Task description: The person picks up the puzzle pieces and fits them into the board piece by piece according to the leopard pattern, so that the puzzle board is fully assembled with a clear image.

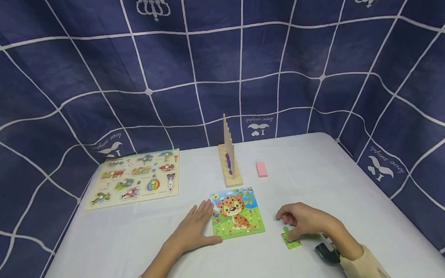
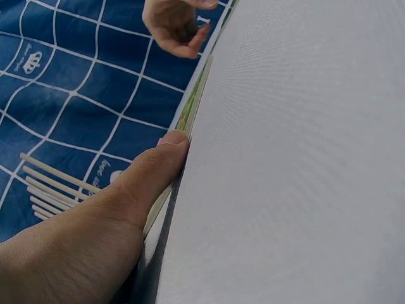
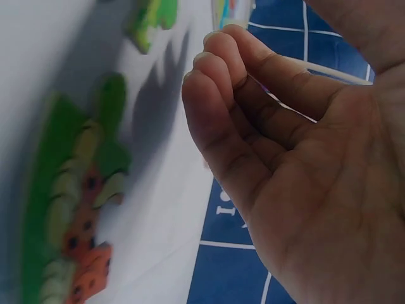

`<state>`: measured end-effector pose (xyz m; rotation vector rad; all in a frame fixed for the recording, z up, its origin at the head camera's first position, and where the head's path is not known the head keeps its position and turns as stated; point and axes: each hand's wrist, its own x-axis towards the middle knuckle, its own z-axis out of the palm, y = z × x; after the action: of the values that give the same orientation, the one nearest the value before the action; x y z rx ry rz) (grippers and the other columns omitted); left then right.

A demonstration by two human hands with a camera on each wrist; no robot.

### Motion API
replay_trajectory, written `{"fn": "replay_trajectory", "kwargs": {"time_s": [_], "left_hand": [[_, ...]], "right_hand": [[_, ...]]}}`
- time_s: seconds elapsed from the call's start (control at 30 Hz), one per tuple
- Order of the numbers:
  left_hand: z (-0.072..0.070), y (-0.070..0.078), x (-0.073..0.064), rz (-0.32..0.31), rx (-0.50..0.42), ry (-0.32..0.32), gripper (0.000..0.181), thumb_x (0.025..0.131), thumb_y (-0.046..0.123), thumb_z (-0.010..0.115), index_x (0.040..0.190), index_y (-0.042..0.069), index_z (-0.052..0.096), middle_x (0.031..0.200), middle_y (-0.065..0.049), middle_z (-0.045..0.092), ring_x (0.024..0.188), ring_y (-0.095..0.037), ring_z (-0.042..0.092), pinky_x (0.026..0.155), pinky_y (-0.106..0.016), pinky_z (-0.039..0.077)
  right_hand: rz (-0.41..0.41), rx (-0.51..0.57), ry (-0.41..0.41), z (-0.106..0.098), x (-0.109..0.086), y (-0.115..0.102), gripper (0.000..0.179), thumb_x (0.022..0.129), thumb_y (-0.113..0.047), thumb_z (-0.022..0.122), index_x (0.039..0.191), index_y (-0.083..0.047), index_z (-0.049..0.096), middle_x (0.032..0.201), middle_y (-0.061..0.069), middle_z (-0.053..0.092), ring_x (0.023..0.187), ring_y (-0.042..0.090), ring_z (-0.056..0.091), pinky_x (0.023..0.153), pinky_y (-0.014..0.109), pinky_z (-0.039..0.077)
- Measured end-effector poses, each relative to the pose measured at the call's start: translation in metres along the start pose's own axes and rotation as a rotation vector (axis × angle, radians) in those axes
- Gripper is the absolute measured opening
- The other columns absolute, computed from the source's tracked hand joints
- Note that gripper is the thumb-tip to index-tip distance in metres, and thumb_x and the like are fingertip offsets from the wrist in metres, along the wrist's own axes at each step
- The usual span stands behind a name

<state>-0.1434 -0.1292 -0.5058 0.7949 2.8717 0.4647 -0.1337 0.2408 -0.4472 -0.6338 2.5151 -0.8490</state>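
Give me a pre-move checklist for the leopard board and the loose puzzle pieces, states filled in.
1. Square leopard-picture puzzle board flat on the white table: ok.
2. Left hand at the board's left edge: ok.
3. Small green puzzle piece close to the right hand: ok, the thumb overlaps it in the head view.
4. Right hand touching that piece: cannot tell.
5. All pieces in the board: not ok, that one and a green piece with an orange, black-spotted pattern lie loose.
6. Long wooden peg stand apart from the board: cannot tell, they nearly meet in the head view.
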Motion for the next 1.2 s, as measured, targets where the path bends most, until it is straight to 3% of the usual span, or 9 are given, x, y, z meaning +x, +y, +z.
{"fn": "replay_trajectory", "kwargs": {"time_s": [0.4, 1.2], "left_hand": [[-0.001, 0.001, 0.0, -0.003, -0.011, -0.003, 0.114, 0.074, 0.082, 0.054, 0.154, 0.006, 0.024, 0.163, -0.01, 0.02, 0.151, -0.026, 0.019, 0.124, -0.047, 0.018], [-0.001, 0.001, 0.001, -0.004, -0.004, 0.003, 0.114, 0.074, 0.082, 0.054, 0.154, 0.006, 0.025, 0.163, -0.01, 0.02, 0.152, -0.026, 0.019, 0.124, -0.047, 0.018]], "right_hand": [[0.012, 0.012, 0.017, 0.01, -0.018, 0.011, 0.052, 0.059, -0.011, 0.088, 0.106, -0.006, 0.065, 0.083, -0.004, 0.057, 0.074, 0.006, 0.049, 0.061, 0.019, 0.046], [0.061, -0.034, 0.049, 0.015, -0.022, 0.01, 0.049, 0.056, -0.011, 0.09, 0.1, -0.011, 0.068, 0.08, -0.006, 0.057, 0.073, 0.006, 0.049, 0.061, 0.019, 0.045]]}}
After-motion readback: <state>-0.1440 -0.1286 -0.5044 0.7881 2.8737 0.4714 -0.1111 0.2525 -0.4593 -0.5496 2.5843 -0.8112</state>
